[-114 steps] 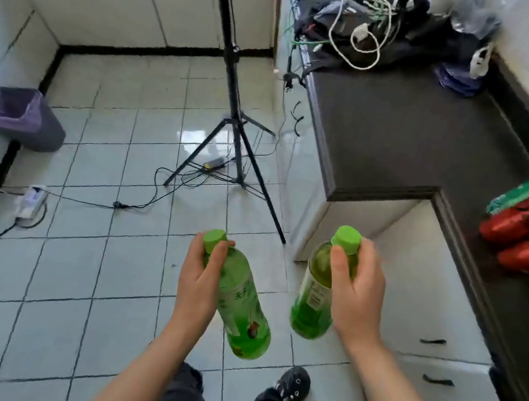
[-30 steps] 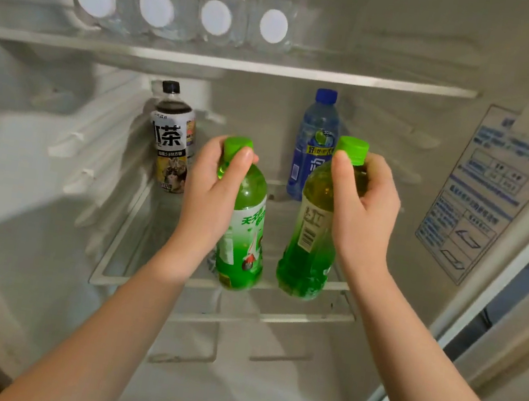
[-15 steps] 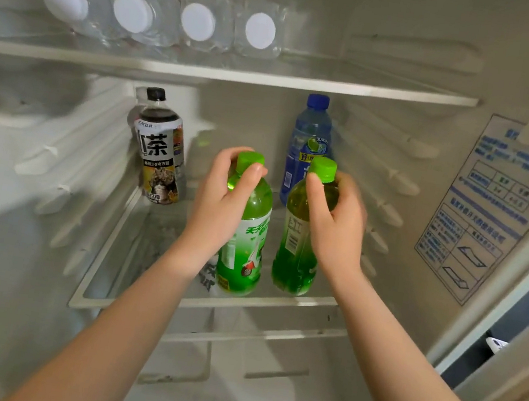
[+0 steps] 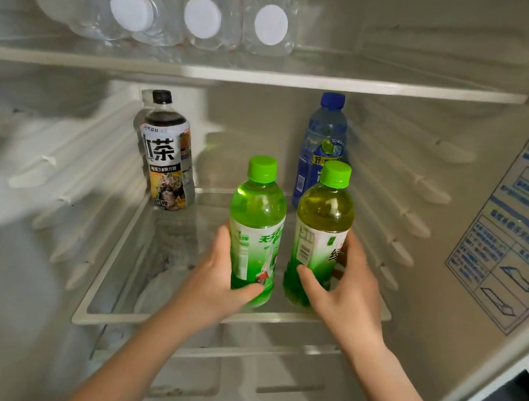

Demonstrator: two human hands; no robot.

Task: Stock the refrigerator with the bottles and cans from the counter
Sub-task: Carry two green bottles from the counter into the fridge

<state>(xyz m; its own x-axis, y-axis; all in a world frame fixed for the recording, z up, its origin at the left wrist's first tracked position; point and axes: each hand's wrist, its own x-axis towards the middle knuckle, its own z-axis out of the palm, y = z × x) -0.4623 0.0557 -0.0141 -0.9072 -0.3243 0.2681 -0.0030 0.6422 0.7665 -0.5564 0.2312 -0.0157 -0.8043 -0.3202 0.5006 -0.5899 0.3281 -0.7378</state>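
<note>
White fridge (image 4: pixel 419 27) walls on every side, door open, and both forearms come in from the bottom of the view. Left hand (image 4: pixel 220 283) grips the green bottle (image 4: pixel 255 219) low down, fingers curled round the back, thumb across the front under the label. Right hand (image 4: pixel 345 291) does the same on the yellow bottle (image 4: pixel 324 216): thumb across the base, fingers wrapped round the right side. Both bottles are upright, green caps up, just beside each other at the front of the glass shelf (image 4: pixel 170 318), right of centre. I cannot tell whether the two touch. Further back on that shelf, a tea bottle (image 4: pixel 167 155) with a black cap stands at the left rear, and a blue bottle (image 4: pixel 323 140) stands at the right rear, directly behind the yellow one. Up on the top shelf (image 4: pixel 376 86), water bottles (image 4: pixel 201 17) lie on their sides in a row, white caps facing out. On the right wall there's a blue-printed sticker (image 4: pixel 521 221).
</note>
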